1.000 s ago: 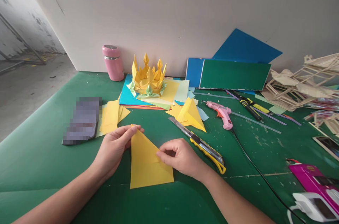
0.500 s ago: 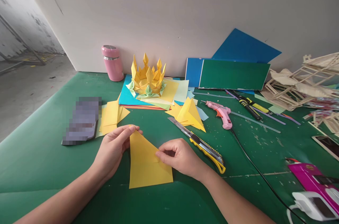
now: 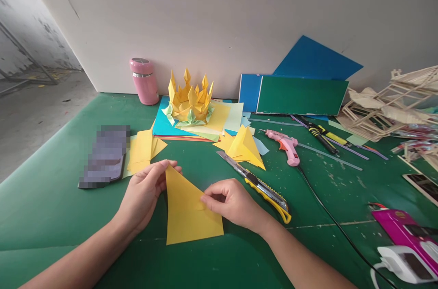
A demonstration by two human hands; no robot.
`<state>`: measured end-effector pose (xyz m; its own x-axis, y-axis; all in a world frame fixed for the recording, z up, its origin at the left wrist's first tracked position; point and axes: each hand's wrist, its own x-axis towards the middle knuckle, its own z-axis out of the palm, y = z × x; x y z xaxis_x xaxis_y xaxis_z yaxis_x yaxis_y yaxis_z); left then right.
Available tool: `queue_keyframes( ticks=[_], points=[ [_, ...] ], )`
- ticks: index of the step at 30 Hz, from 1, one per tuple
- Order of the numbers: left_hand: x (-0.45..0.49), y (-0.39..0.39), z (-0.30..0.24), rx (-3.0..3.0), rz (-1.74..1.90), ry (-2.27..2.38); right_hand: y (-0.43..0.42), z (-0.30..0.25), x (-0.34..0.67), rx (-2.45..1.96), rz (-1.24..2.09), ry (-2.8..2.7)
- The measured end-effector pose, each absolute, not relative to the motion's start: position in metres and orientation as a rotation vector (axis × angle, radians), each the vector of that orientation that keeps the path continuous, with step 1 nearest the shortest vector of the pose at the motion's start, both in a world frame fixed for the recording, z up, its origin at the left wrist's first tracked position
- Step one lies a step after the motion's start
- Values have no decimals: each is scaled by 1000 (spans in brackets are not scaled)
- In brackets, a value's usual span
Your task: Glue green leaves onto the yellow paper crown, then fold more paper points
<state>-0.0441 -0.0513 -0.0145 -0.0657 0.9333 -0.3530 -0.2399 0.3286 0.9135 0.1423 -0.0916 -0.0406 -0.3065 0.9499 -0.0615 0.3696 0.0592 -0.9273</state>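
Observation:
A sheet of yellow paper [image 3: 190, 214], its top right side slanted by a fold, is between my hands above the green table. My left hand [image 3: 147, 191] pinches its upper left corner between thumb and fingers. On the slanted edge, my right hand [image 3: 231, 200] grips the paper with thumb and forefinger. A yellow utility knife [image 3: 258, 186] lies just beyond my right hand, its blade end pointing up and left. Folded yellow paper pieces [image 3: 244, 147] rest past the knife, and yellow paper slips [image 3: 141, 150] lie beyond my left hand.
A yellow folded-paper crown [image 3: 191, 102] stands on coloured sheets at the back, beside a pink flask [image 3: 145, 81]. On the right are a pink glue gun [image 3: 287, 145] with its black cord, pliers-like tools [image 3: 321, 136], wooden stick models [image 3: 379, 111] and a magenta device [image 3: 400, 234]. A blurred phone-like object [image 3: 107, 154] lies left.
Almost nothing differs. My left fingertips have shifted slightly at the paper's upper corner, and the view has moved a little. Both hands keep their hold.

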Motion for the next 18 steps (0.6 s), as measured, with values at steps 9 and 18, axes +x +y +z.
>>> queue_keyframes(
  ticks=[9,18],
  points=[
    [-50,-50,-17,851,1044,1113,-90,-37,145,-1259,1313,-1635],
    [-42,-61,-17,1037,781,1139,-91,-35,140,-1260,1229,-1726]
  ],
)
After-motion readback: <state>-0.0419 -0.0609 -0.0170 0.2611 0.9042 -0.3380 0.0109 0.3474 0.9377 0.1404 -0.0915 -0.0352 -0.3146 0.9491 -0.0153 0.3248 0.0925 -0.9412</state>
